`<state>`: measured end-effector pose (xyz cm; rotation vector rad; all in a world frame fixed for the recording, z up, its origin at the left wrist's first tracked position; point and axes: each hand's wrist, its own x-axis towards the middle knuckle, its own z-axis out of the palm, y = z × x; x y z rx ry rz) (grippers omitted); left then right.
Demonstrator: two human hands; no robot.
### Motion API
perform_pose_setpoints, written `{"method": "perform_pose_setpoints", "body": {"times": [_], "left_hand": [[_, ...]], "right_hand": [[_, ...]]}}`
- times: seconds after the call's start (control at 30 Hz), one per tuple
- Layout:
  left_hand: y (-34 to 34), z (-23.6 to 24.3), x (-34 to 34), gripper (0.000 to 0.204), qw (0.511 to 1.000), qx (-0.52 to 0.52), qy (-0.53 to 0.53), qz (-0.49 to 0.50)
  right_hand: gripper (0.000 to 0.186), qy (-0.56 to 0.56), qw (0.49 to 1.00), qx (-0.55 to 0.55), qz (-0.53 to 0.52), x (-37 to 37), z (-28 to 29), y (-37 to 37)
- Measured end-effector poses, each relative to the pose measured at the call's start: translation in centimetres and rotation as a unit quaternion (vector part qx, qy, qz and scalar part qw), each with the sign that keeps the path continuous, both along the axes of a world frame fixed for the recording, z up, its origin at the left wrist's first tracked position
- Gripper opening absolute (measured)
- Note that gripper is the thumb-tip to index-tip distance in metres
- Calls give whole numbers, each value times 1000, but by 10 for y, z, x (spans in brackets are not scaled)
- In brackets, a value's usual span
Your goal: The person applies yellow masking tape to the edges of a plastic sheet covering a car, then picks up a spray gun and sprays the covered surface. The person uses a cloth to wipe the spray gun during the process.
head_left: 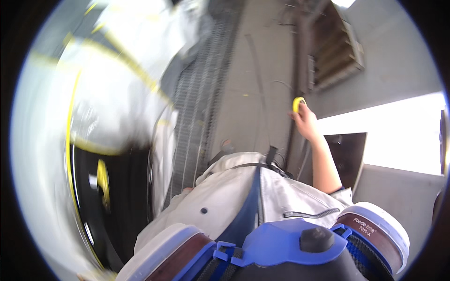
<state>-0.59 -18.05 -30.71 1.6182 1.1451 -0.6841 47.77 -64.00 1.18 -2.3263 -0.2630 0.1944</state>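
Observation:
My right hand [305,122] is stretched out to the right, its fingers closed round a roll of yellow tape [296,105]. My left hand does not show clearly; a small skin-coloured patch at the jacket's left edge is too little to make out. On the left stands a large body covered in white sheeting [126,28], edged with strips of yellow tape [131,65]. Below the sheeting lies a glossy dark panel [126,187] with a yellow patch [103,180] on it. Much of this side is smeared by motion.
A metal floor grating [199,84] runs along the covered body, beside a grey floor [253,61] with a dark line across it. At the right are a grey wall [393,61], a brown slatted unit [335,51] and a dark board [347,150]. My blue respirator [281,243] fills the lower edge.

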Motion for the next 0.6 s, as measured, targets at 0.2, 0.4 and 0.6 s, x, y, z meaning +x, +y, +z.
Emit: {"method": "perform_pose_setpoints", "body": {"times": [0.2, 0.4, 0.6], "left_hand": [[50, 26, 389, 20, 977, 1, -210, 28], [120, 59, 620, 21, 956, 24, -283, 70], [108, 64, 630, 22, 976, -25, -212, 33]], "right_hand": [[27, -116, 987, -22, -105, 215, 79, -9], [30, -356, 900, -16, -252, 396, 144, -77], [30, -401, 863, -49, -304, 552, 171, -147]]}}
